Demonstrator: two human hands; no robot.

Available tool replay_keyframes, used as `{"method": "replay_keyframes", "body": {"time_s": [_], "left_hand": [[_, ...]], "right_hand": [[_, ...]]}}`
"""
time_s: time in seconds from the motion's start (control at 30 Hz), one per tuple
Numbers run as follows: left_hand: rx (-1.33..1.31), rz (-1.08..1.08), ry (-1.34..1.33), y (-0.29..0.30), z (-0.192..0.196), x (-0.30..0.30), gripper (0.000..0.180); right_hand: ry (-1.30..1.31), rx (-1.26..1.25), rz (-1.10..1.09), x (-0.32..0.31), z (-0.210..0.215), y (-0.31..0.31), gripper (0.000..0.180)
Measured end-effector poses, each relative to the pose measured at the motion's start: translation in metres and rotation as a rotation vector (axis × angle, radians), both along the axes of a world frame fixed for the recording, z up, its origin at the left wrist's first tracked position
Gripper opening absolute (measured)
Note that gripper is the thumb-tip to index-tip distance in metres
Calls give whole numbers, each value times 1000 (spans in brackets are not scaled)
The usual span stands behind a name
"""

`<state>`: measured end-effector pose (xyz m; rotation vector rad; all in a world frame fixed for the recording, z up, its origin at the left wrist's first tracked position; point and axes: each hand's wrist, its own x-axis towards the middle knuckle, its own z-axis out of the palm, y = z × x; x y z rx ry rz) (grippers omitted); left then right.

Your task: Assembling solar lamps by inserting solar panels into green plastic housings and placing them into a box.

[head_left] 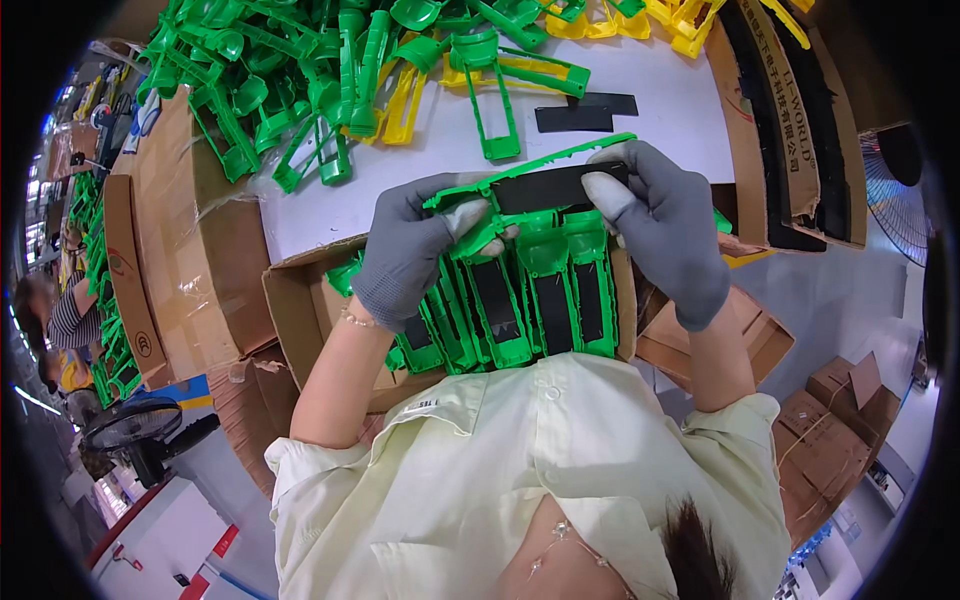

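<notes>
Both my hands wear grey gloves and hold a green plastic frame point(548, 163) above an open cardboard box point(287, 318). My left hand point(415, 240) is closed on the frame's left end, thumb on top. A flat black strip point(545, 190) lies along the frame. My right hand point(665, 215) pinches the strip's right end against the frame, its thumb on the strip. Whether the strip is fully seated I cannot tell. Inside the box, close to my body, stand several green frames point(487, 350) with black strips in them.
A heap of green frames point(350, 70) covers the far left of the white table point(660, 90), with yellow frames point(405, 105) among them. Loose black strips point(575, 120) lie beyond my hands. Cartons point(170, 250) stand left; a carton of black strips point(785, 130) stands right. Another person point(75, 315) is far left.
</notes>
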<state>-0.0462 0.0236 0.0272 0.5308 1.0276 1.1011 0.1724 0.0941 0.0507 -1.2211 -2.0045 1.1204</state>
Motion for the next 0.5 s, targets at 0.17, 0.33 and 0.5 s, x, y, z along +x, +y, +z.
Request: {"method": "replay_keyframes", "body": {"time_s": [0.17, 0.33, 0.5], "left_hand": [[26, -26, 10, -5, 1, 7, 29], [-36, 12, 23, -8, -1, 9, 28], [-34, -7, 34, -11, -3, 10, 27]], "right_hand": [[16, 8, 7, 3, -1, -4, 14], [38, -86, 30, 5, -8, -6, 13], [106, -186, -14, 6, -12, -13, 14]]}}
